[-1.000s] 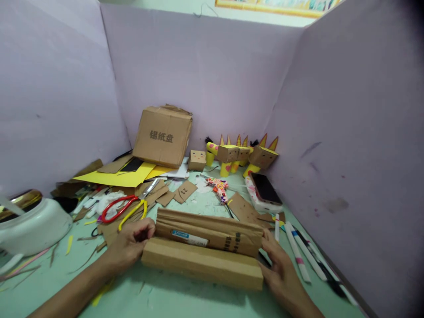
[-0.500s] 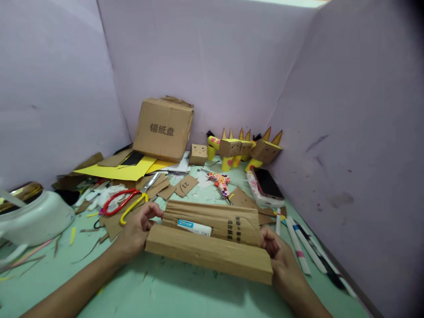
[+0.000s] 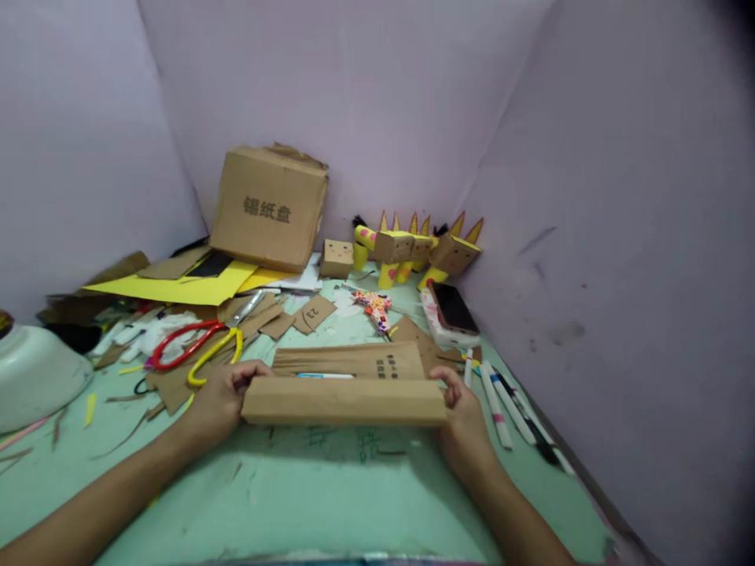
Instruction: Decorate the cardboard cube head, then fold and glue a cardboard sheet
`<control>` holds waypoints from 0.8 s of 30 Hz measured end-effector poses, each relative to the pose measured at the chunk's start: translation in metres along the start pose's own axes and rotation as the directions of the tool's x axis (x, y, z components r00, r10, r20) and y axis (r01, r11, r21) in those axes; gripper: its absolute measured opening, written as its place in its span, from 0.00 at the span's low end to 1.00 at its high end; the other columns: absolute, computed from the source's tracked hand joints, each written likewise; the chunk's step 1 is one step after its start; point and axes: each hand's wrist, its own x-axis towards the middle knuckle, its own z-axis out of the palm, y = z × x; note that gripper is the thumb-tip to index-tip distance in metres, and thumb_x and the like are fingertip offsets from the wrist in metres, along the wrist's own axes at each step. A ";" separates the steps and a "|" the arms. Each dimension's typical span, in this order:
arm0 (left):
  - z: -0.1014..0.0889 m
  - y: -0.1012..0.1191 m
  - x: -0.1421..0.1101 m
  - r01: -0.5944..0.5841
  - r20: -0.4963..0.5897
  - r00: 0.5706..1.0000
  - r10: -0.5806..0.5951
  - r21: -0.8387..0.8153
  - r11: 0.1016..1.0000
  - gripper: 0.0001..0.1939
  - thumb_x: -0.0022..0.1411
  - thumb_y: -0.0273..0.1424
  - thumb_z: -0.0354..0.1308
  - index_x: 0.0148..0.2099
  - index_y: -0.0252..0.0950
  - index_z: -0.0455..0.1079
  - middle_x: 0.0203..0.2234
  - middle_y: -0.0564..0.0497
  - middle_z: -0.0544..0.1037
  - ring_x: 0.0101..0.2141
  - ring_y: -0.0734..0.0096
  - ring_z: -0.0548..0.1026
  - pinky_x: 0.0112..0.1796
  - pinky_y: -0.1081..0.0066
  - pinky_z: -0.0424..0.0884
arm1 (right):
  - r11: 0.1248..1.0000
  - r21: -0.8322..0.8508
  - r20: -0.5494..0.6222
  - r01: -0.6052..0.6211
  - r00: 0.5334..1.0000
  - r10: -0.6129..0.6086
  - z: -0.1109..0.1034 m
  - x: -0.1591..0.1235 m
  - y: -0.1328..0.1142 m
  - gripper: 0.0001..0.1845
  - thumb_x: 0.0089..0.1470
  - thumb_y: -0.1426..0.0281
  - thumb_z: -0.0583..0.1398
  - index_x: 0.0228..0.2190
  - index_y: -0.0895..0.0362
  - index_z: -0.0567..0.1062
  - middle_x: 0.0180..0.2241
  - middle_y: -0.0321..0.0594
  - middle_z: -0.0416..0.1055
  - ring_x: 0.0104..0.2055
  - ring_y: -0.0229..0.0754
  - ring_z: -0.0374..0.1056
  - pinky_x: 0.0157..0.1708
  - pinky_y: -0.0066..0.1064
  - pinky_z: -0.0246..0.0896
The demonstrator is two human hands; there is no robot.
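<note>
holding the folded cardboard by its two ends, i have my left hand closed on one end and my right hand closed on the other, with the fingers curled at its edges. this cardboard is in front of me, over the near part of the green table, and its flap with printed letters stands behind the folded strip. beyond it lie the red and yellow scissors on the left and white markers on the right.
</note>
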 end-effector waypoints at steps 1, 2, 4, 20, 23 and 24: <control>0.001 -0.002 0.001 0.048 0.004 0.999 -0.048 -0.033 0.998 0.12 0.33 0.27 0.56 0.27 0.37 0.70 0.17 0.56 0.72 0.17 0.73 0.68 0.13 0.79 0.61 | 1.000 0.008 -0.002 -0.015 1.000 0.015 0.003 0.001 -0.001 0.26 0.25 0.78 0.65 0.32 0.52 0.65 0.16 0.24 0.66 0.15 0.33 0.60 0.12 0.20 0.56; 0.002 -0.003 0.003 0.100 0.013 0.995 -0.099 -0.070 0.993 0.15 0.33 0.27 0.55 0.30 0.38 0.68 0.17 0.58 0.71 0.15 0.74 0.66 0.11 0.79 0.59 | 0.999 0.007 0.010 -0.037 0.999 0.037 0.005 0.001 -0.001 0.28 0.26 0.77 0.64 0.35 0.52 0.66 0.18 0.25 0.68 0.15 0.33 0.62 0.12 0.21 0.57; 0.003 -0.005 0.004 0.185 0.037 0.983 -0.181 -0.133 0.974 0.18 0.34 0.28 0.54 0.34 0.38 0.65 0.16 0.60 0.69 0.12 0.77 0.63 0.09 0.81 0.56 | 0.996 0.004 0.045 -0.086 0.995 0.086 0.008 0.002 -0.002 0.26 0.26 0.77 0.62 0.35 0.54 0.67 0.19 0.27 0.70 0.14 0.34 0.63 0.10 0.22 0.60; 0.003 0.011 -0.006 0.174 0.089 0.984 -0.155 -0.283 0.943 0.14 0.36 0.27 0.60 0.30 0.38 0.63 0.16 0.62 0.67 0.13 0.82 0.61 0.12 0.83 0.57 | 0.997 0.053 0.148 0.061 0.987 -0.068 0.001 -0.003 0.001 0.19 0.29 0.68 0.69 0.22 0.54 0.63 0.17 0.25 0.63 0.12 0.30 0.57 0.08 0.21 0.57; 0.004 0.008 -0.006 0.163 0.111 0.984 -0.139 -0.262 0.951 0.10 0.38 0.29 0.60 0.27 0.37 0.63 0.15 0.61 0.66 0.13 0.79 0.63 0.11 0.81 0.58 | 0.994 0.019 0.161 0.103 0.981 -0.105 -0.003 -0.004 0.001 0.21 0.28 0.64 0.70 0.21 0.54 0.64 0.17 0.27 0.64 0.14 0.32 0.58 0.09 0.22 0.56; 0.003 0.007 -0.005 0.147 0.106 0.987 -0.123 -0.257 0.955 0.09 0.39 0.29 0.60 0.25 0.37 0.63 0.15 0.60 0.65 0.13 0.79 0.63 0.12 0.80 0.58 | 0.992 0.002 0.164 0.126 0.979 -0.124 -0.004 -0.004 0.001 0.21 0.27 0.64 0.71 0.21 0.54 0.65 0.17 0.27 0.65 0.15 0.33 0.59 0.10 0.22 0.57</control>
